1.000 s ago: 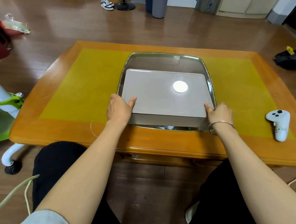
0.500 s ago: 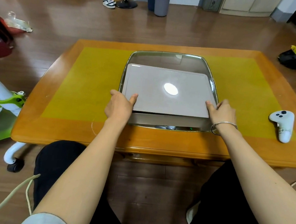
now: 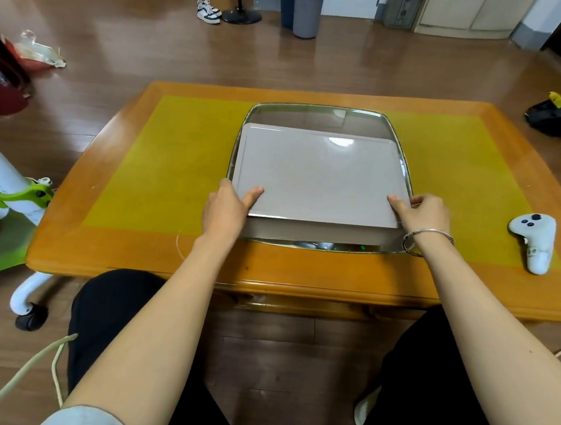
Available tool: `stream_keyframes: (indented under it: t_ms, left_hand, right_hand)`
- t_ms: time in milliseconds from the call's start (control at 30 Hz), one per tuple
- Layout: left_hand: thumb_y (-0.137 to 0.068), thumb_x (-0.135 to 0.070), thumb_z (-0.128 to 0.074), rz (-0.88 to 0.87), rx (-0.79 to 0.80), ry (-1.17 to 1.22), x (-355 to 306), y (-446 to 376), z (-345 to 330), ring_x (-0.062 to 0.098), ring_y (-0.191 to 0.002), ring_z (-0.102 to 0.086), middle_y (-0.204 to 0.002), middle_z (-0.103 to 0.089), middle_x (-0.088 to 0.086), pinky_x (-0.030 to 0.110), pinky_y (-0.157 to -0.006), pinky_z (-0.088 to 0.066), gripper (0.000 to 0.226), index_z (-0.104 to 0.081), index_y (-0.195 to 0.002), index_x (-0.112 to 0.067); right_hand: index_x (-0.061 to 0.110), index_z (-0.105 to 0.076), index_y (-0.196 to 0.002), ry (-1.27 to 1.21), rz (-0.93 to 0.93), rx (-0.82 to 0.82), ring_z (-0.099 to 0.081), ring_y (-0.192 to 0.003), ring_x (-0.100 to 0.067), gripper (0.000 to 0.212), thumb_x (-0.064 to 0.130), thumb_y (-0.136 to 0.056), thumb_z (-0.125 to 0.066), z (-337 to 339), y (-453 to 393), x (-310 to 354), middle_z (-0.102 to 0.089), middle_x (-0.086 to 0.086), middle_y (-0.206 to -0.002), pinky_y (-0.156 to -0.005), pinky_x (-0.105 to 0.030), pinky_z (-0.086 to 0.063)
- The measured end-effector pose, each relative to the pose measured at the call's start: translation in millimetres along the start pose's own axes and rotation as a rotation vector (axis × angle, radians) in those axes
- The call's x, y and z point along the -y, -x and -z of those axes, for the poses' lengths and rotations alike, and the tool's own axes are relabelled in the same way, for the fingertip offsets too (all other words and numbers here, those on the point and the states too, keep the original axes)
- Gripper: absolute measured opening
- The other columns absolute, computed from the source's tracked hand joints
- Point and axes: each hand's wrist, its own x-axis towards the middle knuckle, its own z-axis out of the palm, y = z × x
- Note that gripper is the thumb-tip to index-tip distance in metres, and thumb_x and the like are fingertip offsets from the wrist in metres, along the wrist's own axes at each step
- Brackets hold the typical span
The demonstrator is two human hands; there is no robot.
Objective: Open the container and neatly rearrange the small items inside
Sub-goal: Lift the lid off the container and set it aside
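Head view, lid: grey lid (image 3: 318, 175) covers the container (image 3: 317, 235), which sits on the metal tray (image 3: 319, 113) at the table's (image 3: 136, 262) near middle, long axis left to right.
Left hand (image 3: 224, 210): grips the lid's near-left corner, thumb on top.
Right hand (image 3: 425, 215): grips the near-right corner likewise.
Key relation: lid lies between the hands, equally near both; lifting looks next.

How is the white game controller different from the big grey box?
The white controller is small and curvy; the grey box is big, flat and rectangular. The controller lies alone on the table; the box sits in a shiny tray, gripped by the left hand and right hand.
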Motion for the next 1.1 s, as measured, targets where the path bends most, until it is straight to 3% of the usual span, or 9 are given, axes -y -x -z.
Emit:
stream_keyframes:
  t_ms: [100, 167, 333, 467, 600, 700, 833, 967, 1100]
  left_hand:
    - [-0.085, -0.057, -0.059, 0.002, 0.031, 0.060, 4, -6, 6, 0.039, -0.101, -0.056, -0.112, -0.062, 0.021, 0.042, -0.075, -0.046, 0.060, -0.051, -0.110, -0.003]
    - [-0.085, -0.054, -0.061, -0.014, 0.034, 0.092, 8, -11, 11, 0.039, -0.100, -0.057, -0.111, -0.062, 0.021, 0.040, -0.073, -0.044, 0.055, -0.051, -0.104, -0.004]
    - [-0.085, -0.050, -0.064, -0.082, 0.059, 0.144, 14, -21, 22, 0.036, -0.091, -0.059, -0.101, -0.064, 0.019, 0.036, -0.063, -0.037, 0.047, -0.047, -0.095, -0.007]
    - [-0.086, -0.050, -0.062, -0.136, 0.049, 0.143, 10, -26, 33, 0.035, -0.092, -0.060, -0.103, -0.065, 0.019, 0.039, -0.069, -0.046, 0.050, -0.052, -0.105, -0.005]
    - [-0.090, -0.054, -0.053, -0.145, 0.022, -0.072, -5, -31, 44, 0.038, -0.104, -0.054, -0.113, -0.062, 0.019, 0.044, -0.079, -0.046, 0.052, -0.053, -0.115, -0.008]
    - [-0.089, -0.047, -0.058, -0.199, -0.068, -0.241, -29, -31, 52, 0.038, -0.120, -0.040, -0.129, -0.048, 0.019, 0.046, -0.094, -0.036, 0.057, -0.045, -0.132, -0.012]
    - [-0.087, -0.038, -0.064, -0.269, -0.073, -0.224, -72, -26, 63, 0.035, -0.128, -0.034, -0.141, -0.039, 0.014, 0.049, -0.101, -0.032, 0.070, -0.029, -0.145, -0.020]
    - [-0.094, -0.032, -0.055, -0.395, -0.118, -0.126, -105, -18, 75, 0.033, -0.128, -0.038, -0.140, -0.044, 0.008, 0.052, -0.100, -0.031, 0.064, -0.022, -0.148, -0.022]
    - [-0.100, -0.027, -0.044, -0.534, -0.184, -0.007, -123, -13, 90, 0.028, -0.115, -0.050, -0.122, -0.059, 0.005, 0.049, -0.093, -0.034, 0.058, -0.016, -0.150, -0.028]
  right_hand:
    - [0.005, -0.067, -0.084, -0.112, 0.005, 0.024, -0.057, -0.077, -0.031, 0.040, 0.045, -0.081, -0.068, 8, -1, 3, -0.067, -0.017, -0.088, -0.063, -0.032, -0.041]
    - [0.007, -0.064, -0.080, -0.212, -0.006, 0.099, -0.053, -0.071, -0.026, 0.039, 0.047, -0.081, -0.067, 11, 1, 7, -0.063, -0.013, -0.081, -0.061, -0.030, -0.036]
    - [0.012, -0.063, -0.087, -0.659, -0.118, 0.189, -0.062, -0.068, -0.013, 0.028, 0.037, -0.080, -0.072, 16, 16, 24, -0.065, 0.000, -0.080, -0.050, -0.018, -0.049]
    - [0.014, -0.063, -0.090, -1.000, -0.197, 0.309, -0.067, -0.074, -0.019, 0.010, 0.016, -0.083, -0.070, 23, 23, 34, -0.069, -0.007, -0.091, -0.060, -0.029, -0.057]
    - [0.015, -0.064, -0.089, -1.147, -0.080, 0.218, -0.069, -0.070, -0.016, 0.009, 0.010, -0.084, -0.068, 35, 29, 48, -0.073, 0.001, -0.079, -0.061, -0.030, -0.058]
    - [0.016, -0.064, -0.089, -1.153, 0.074, 0.104, -0.069, -0.072, -0.011, 0.011, 0.007, -0.083, -0.068, 46, 34, 66, -0.073, 0.005, -0.080, -0.065, -0.027, -0.056]
    - [0.010, -0.061, -0.101, -1.096, 0.288, -0.076, -0.065, -0.084, -0.008, 0.017, 0.005, -0.085, -0.066, 58, 44, 93, -0.069, 0.002, -0.092, -0.078, -0.021, -0.053]
    - [0.014, -0.061, -0.096, -0.929, 0.466, -0.255, -0.059, -0.074, 0.014, 0.013, 0.009, -0.085, -0.067, 68, 53, 108, -0.063, 0.011, -0.086, -0.068, -0.006, -0.045]
    - [0.013, -0.061, -0.084, -0.812, 0.577, -0.281, -0.047, -0.061, 0.009, 0.006, 0.011, -0.084, -0.067, 69, 59, 111, -0.056, 0.010, -0.068, -0.059, -0.010, -0.039]
